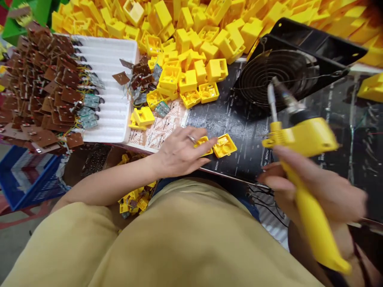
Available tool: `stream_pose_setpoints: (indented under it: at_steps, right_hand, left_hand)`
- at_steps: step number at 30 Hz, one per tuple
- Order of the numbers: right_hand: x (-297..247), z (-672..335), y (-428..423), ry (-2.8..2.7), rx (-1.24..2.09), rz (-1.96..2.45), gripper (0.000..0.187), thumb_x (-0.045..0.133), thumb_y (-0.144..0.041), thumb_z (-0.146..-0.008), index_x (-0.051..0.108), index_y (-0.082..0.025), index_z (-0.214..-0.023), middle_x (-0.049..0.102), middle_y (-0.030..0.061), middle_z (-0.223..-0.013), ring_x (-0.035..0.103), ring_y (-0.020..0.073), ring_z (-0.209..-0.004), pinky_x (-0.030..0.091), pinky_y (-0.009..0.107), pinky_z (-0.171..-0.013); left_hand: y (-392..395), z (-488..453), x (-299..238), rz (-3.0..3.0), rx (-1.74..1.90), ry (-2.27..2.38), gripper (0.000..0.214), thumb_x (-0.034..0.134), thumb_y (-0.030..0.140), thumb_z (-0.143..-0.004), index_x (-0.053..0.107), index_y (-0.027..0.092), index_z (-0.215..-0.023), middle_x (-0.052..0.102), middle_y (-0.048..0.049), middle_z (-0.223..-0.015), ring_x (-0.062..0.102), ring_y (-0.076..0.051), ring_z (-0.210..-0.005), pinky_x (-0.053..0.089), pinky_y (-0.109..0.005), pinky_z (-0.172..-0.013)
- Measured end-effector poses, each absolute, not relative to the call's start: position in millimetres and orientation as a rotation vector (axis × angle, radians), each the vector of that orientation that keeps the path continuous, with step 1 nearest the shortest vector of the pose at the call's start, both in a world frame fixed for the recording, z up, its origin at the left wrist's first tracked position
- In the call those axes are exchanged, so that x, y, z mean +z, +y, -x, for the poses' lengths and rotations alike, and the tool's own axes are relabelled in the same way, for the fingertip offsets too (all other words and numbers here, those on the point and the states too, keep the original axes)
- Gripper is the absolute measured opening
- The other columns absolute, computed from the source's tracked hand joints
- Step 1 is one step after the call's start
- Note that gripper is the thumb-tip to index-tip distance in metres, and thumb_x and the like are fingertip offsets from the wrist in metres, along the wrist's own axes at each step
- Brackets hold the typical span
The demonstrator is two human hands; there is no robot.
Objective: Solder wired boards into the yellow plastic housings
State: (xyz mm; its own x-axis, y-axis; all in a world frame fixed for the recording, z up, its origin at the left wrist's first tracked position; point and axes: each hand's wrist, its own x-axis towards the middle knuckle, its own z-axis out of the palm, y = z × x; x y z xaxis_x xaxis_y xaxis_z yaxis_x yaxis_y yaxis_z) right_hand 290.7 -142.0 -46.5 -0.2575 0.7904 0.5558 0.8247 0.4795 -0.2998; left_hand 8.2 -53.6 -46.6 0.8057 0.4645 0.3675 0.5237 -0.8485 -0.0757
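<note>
Heaped yellow housings (pixel 191 36) crowd the far side of a dark bench mat (pixel 239 123), with a black fan (pixel 287 67) behind it. On the mat's near edge, the left hand (pixel 179 153) lies flat and open, fingertips on one small yellow housing (pixel 203 142); a second housing (pixel 225 145) sits just beside it, toward the right hand (pixel 317 191). That hand grips a yellow soldering gun (pixel 305 167), tip up and away, seemingly apart from both housings. Bare mat lies between them.

The single head-worn camera looks steeply down and forward from close above the person's lap onto the near edge of the black bench mat (pixel 239 119).
</note>
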Motion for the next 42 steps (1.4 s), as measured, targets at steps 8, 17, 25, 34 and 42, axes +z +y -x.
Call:
stream_pose_setpoints:
  at_steps: [8, 17, 25, 34, 42]
  right_hand:
    - [-72, -250, -100, -2.160, -0.209, 1.248, 0.043, 0.075, -0.051, -0.091, 0.063, -0.017, -0.113, 0.075, 0.0100, -0.093, 0.072, 0.0233, -0.075, 0.052, 0.034, -0.065]
    - [-82, -274, -104, -2.286, 0.169, 1.121, 0.045, 0.068, -0.027, -0.098, 0.050, -0.026, -0.139, 0.073, 0.0071, -0.114, 0.072, 0.0249, -0.110, 0.060, 0.040, -0.093]
    - [-82, -277, -100, -2.296, 0.173, 1.081, 0.049, 0.069, -0.022, -0.097, 0.048, -0.028, -0.141, 0.073, 0.0045, -0.112, 0.073, 0.0211, -0.104, 0.060, 0.035, -0.089]
    - [-81, -255, -93, -2.252, 0.068, 1.040, 0.043, 0.072, -0.040, -0.095, 0.053, -0.025, -0.132, 0.071, 0.0097, -0.123, 0.067, 0.0279, -0.121, 0.053, 0.047, -0.104]
    - [-77, -221, -77, -2.294, 0.038, 0.924, 0.027, 0.065, -0.021, -0.099, 0.055, -0.025, -0.124, 0.075, 0.0019, -0.107, 0.072, 0.0186, -0.101, 0.051, 0.041, -0.104]
  left_hand:
    - [-44, -11, -42, 2.910, -0.233, -1.018, 0.056, 0.054, 0.058, -0.099, 0.068, 0.013, -0.128, 0.071, -0.0173, -0.111, 0.065, -0.032, -0.099, 0.054, -0.042, -0.078]
    - [-26, 3, -28, 3.353, -0.113, -0.556, 0.052, 0.061, 0.023, -0.095, 0.059, 0.028, -0.147, 0.044, -0.0128, -0.166, 0.042, -0.033, -0.151, 0.043, -0.050, -0.117]
    - [-50, -7, -53, 3.168, -0.425, -0.993, 0.056, 0.050, 0.041, -0.101, 0.051, 0.013, -0.150, 0.066, -0.0168, -0.135, 0.064, -0.029, -0.116, 0.052, -0.044, -0.098]
    - [66, 66, -40, 2.460, -0.236, -1.770, 0.046, 0.044, 0.058, -0.100, 0.073, 0.023, -0.099, 0.074, -0.0048, -0.092, 0.055, -0.028, -0.112, 0.035, -0.058, -0.105]
    - [61, 73, -22, 2.761, -0.535, -1.943, 0.027, 0.059, 0.048, -0.091, 0.071, 0.024, -0.090, 0.077, -0.0048, -0.096, 0.068, -0.025, -0.100, 0.051, -0.044, -0.092]
